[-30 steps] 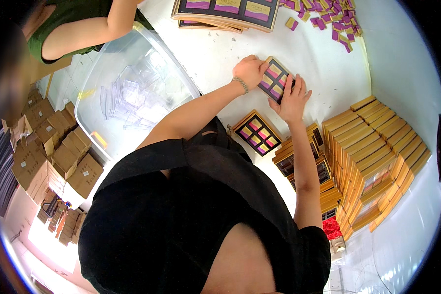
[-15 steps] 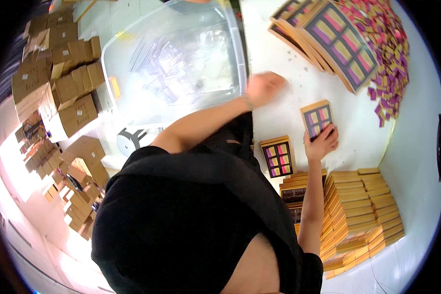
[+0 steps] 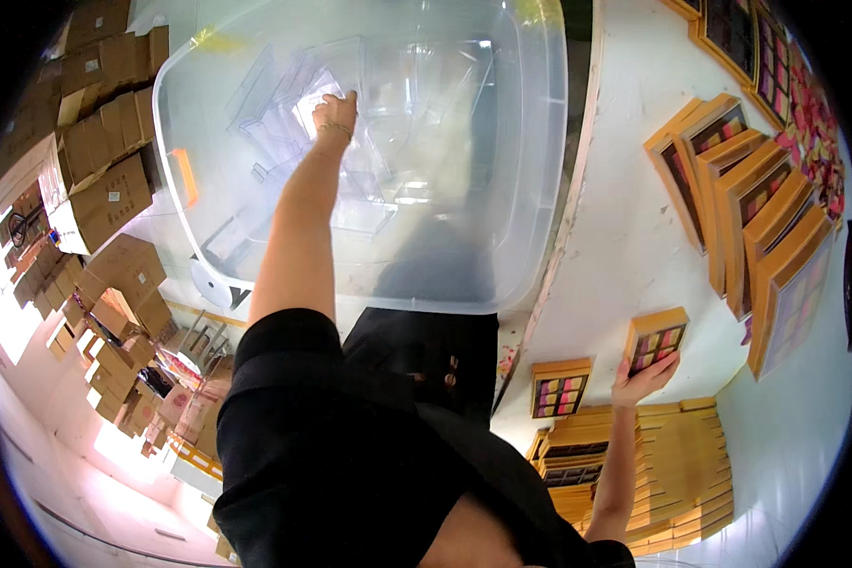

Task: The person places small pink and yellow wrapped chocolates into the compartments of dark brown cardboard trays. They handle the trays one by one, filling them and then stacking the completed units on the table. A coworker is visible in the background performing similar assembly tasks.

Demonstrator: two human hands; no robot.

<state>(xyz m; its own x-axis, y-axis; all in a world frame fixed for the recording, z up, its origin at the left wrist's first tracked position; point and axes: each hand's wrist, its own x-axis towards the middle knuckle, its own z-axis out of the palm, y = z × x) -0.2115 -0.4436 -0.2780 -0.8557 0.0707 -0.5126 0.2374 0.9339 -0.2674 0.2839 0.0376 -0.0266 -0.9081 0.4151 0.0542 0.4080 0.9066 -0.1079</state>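
Note:
My left hand (image 3: 336,115) reaches down into a large clear plastic bin (image 3: 557,133). Its fingers are closed on the edge of a clear plastic cover (image 3: 310,106), which catches the light. More clear covers (image 3: 367,216) lie loosely piled in the bin around it. On the white table, my right hand (image 3: 646,381) grips a small yellow-edged box (image 3: 657,341) by its near side. Rows of pink, yellow and purple pieces show in the box's dark insert. A similar filled box (image 3: 559,388) lies to the left of that hand.
Leaning boxes (image 3: 729,204) fan out at the table's far right, beside a heap of small pink and yellow pieces (image 3: 821,123). Stacked yellow boxes (image 3: 682,459) stand near my right forearm. Brown cartons (image 3: 114,204) line the left side.
My left hand has moved left from over the table into the bin, onto a clear cover. My right hand still holds the small box, and the head view has shifted.

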